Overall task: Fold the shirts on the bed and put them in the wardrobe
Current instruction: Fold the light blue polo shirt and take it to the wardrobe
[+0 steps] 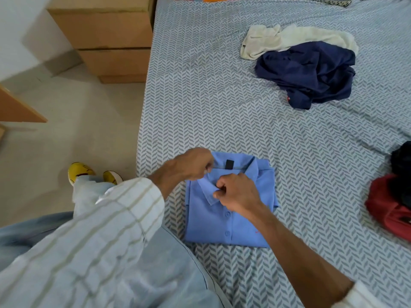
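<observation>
Blue polo (229, 216) folded on bed (222, 103) near edge, long axis toward person. Left hand (191, 165), right hand (235, 194) both pinch collar (206, 192) at far end; neither nearer.

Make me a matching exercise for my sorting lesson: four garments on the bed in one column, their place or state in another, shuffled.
Things:
1. light blue polo shirt
2. navy shirt
3. cream garment
4. red garment

Places or states:
A. crumpled at the bed's right edge, under a black garment
B. folded, collar pinched by both hands
C. farthest back, partly under the navy one
D. dark heap in mid-bed

Pairs: 1-B, 2-D, 3-C, 4-A
</observation>
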